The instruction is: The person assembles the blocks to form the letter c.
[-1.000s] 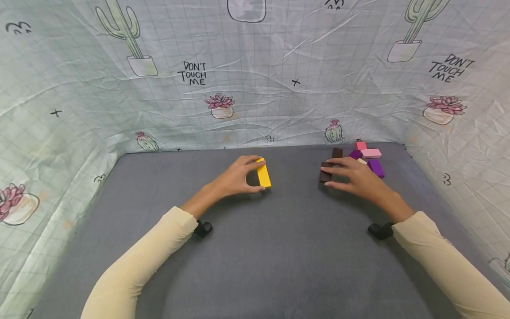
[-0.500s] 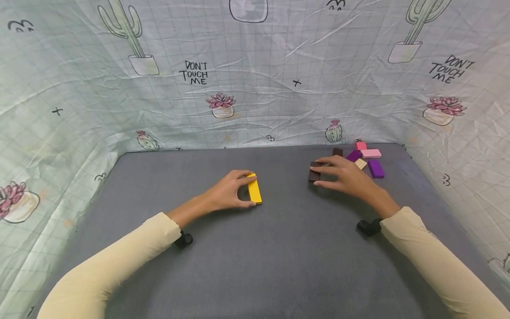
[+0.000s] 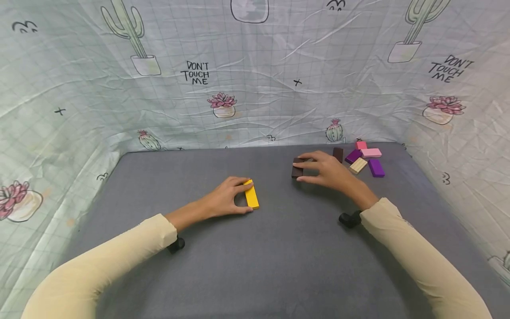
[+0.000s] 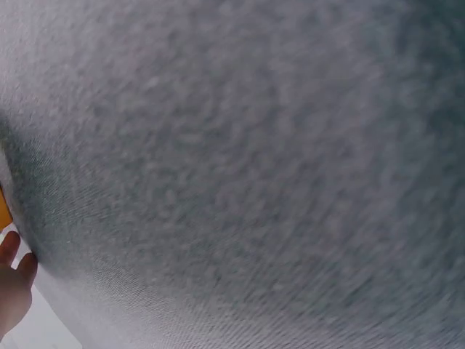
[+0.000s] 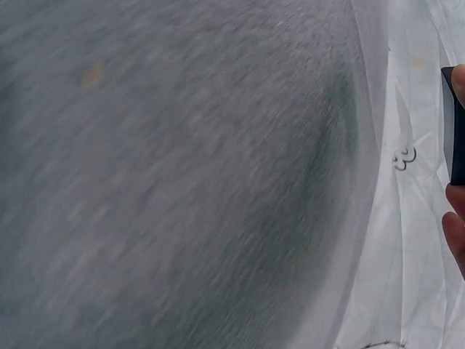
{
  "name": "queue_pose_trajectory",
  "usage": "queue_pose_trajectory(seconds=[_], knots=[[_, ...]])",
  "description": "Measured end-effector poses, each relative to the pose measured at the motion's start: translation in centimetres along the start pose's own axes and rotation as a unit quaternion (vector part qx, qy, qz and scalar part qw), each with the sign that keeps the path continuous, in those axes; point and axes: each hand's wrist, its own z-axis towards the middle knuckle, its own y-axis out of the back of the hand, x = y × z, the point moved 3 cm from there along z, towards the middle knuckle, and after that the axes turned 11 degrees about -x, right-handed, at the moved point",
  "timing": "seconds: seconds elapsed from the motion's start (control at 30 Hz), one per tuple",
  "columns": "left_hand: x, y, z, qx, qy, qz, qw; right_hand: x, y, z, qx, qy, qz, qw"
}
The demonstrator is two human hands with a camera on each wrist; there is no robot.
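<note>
My left hand [image 3: 221,198] pinches a yellow rectangular block [image 3: 252,195] by its two ends, thumb at the near end and fingers at the far end. That yellow block [image 4: 4,211] barely shows at the edge of the left wrist view. To the right and farther back, my right hand [image 3: 328,170] grips a dark brown block [image 3: 296,170] between thumb and fingers. In the right wrist view, the brown block [image 5: 458,131] looks nearly black and is cut off by the frame edge. A gap of grey tabletop separates the two blocks.
Behind the right hand lie a second dark brown block [image 3: 338,154], two purple blocks, one of them upright-lying [image 3: 376,168], a light wood block [image 3: 358,165], a pink block [image 3: 371,153] and a coral block [image 3: 361,145]. Printed cloth [image 3: 255,110] walls the grey table [image 3: 255,266].
The left hand has brought the yellow block nearer and a little left. The right hand has carried the brown block leftward from the pile, uncovering the light wood block.
</note>
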Motion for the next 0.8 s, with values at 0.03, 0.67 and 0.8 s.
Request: queue_pose_trajectory(seconds=[0.03, 0.67, 0.8], knots=[[0.0, 0.0, 0.0, 0.000, 0.000, 0.001, 1.0000, 0.0, -0.2, 0.2, 0.001, -0.001, -0.001, 1.0000], [-0.1, -0.3, -0.2, 0.015, 0.013, 0.012, 0.9997, 0.6, -4.5, 4.9, 0.069, -0.036, 0.011, 0.9969], [-0.1, -0.2, -0.1, 0.017, 0.009, 0.014, 0.9997, 0.7, -5.5, 5.7, 0.083, -0.044, 0.012, 0.9955]])
